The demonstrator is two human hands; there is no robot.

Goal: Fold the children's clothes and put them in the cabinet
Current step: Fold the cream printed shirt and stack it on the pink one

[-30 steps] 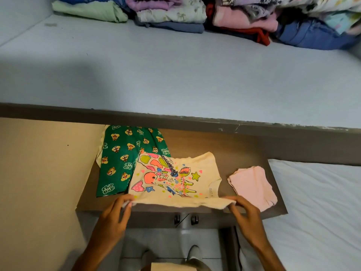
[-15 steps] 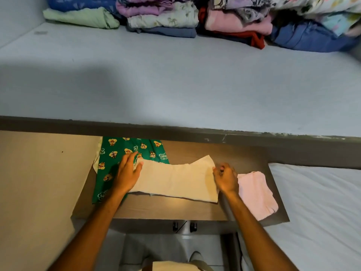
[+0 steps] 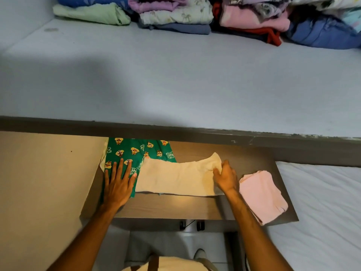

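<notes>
A cream children's shirt (image 3: pixel 175 178) lies folded in half, plain side up, on the brown board (image 3: pixel 172 208). My right hand (image 3: pixel 225 178) pinches its right end near the sleeve. Spread flat with fingers apart, my left hand (image 3: pixel 119 182) rests on the green patterned garment (image 3: pixel 136 151) just left of the shirt. A folded pink garment (image 3: pixel 261 194) lies at the board's right end.
Above the board runs a grey cabinet shelf (image 3: pixel 175 79) with stacks of folded clothes (image 3: pixel 195 14) along its back. A white mattress (image 3: pixel 322 202) sits at the right. A beige wall panel (image 3: pixel 39 182) is at the left.
The printed front of the cream shirt was folded over away from me, so the plain side shows. My left hand slid onto the green garment; my right hand gripped the shirt's right end.
</notes>
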